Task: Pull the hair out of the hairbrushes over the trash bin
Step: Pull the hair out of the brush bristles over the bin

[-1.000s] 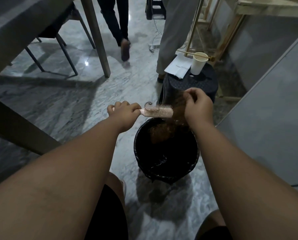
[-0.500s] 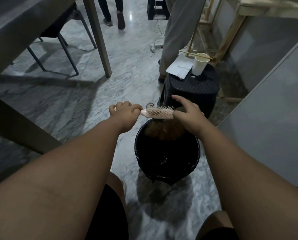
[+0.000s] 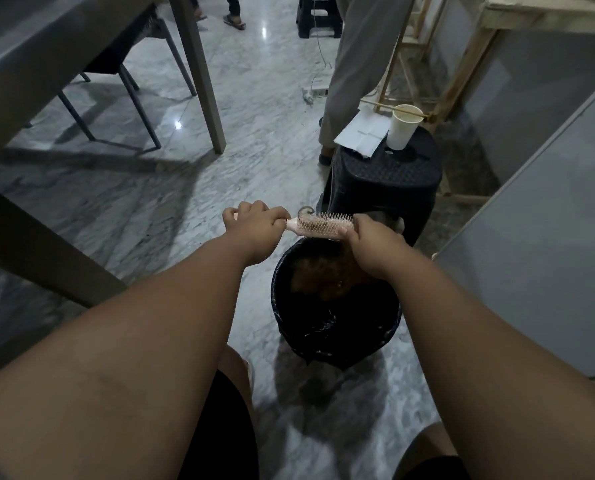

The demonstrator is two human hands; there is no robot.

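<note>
Returned to the hairbrush (image 3: 323, 226), the right hand (image 3: 375, 245) apparently pinches its tip over the trash bin (image 3: 337, 344); the handle is clenched by the left hand (image 3: 254, 226), so more hair (image 3: 308, 224) remains.

Looks like an indoor workroom or makeshift studio, not a home kitchen. Polished grey marble floor (image 3: 261, 109) throughout; grey tabletop (image 3: 29, 60) w/ a metal-legged chair (image 3: 122, 74) under it at 10 o'clock; bare timber frames (image 3: 462, 57) at 1 o'clock; black plastic stool (image 3: 389, 178) w/ paper cup (image 3: 405, 128); power strip (image 3: 315, 92) on floor at 12.
</note>
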